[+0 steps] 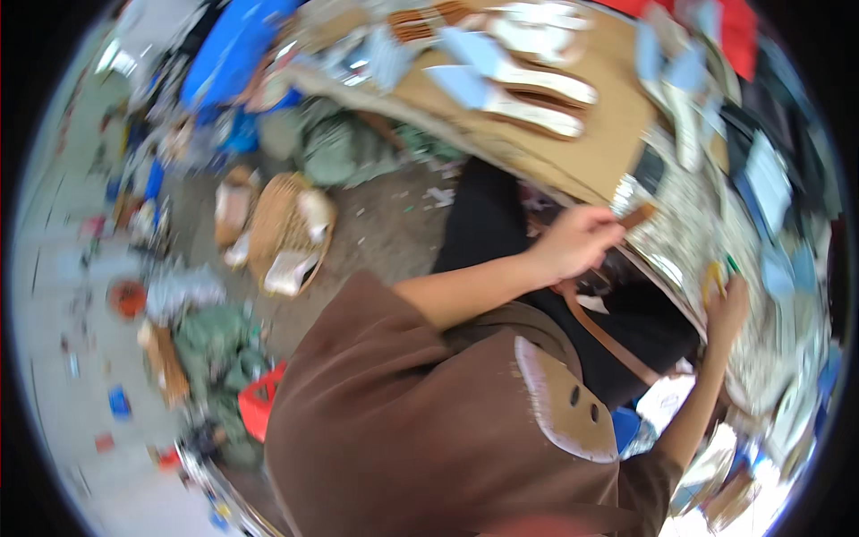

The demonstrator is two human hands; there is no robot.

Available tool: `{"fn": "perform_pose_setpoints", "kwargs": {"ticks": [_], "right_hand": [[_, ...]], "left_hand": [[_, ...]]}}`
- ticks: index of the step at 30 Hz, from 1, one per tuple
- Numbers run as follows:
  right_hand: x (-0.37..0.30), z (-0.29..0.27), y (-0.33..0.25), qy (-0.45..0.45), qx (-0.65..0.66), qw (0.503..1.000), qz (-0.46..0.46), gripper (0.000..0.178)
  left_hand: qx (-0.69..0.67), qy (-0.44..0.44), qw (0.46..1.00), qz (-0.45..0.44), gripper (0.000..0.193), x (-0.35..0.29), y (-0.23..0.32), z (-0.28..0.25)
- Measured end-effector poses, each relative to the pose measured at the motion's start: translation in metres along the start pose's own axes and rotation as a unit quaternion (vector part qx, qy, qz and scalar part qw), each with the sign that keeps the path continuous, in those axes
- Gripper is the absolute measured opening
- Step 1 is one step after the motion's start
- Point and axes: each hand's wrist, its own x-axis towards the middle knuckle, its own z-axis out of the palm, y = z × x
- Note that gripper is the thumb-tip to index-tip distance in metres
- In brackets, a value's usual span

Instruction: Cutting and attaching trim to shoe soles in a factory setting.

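My left hand is closed in a pinch on a brown strap, whose short end sticks out past the fingertips over the table edge. Below that hand, a longer brown strip slants down across my dark lap; whether it is the same piece, I cannot tell. At the right, my right hand is closed over the worktop beside a small yellow-and-green tool, which it seems to grip. Blur hides the tool's exact kind.
White-topped shoe soles with light blue paper lie on a cardboard sheet. More blue-papered pieces crowd the table's right side. On the floor at left are a woven basket, green sacks and a red plastic thing.
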Motion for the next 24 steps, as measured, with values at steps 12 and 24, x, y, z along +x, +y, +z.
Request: {"fn": "perform_pose_setpoints", "kwargs": {"ticks": [12, 24], "right_hand": [[-0.078, -0.074, -0.113, -0.334, 0.613, 0.716, 0.009, 0.082], [-0.106, -0.053, -0.114, -0.322, 0.575, 0.752, 0.006, 0.070]], "left_hand": [[0.137, -0.057, 0.987, 0.058, 0.015, 0.012, -0.004, 0.022], [0.244, -0.146, 0.958, 0.041, 0.016, 0.013, -0.026, 0.016]]}}
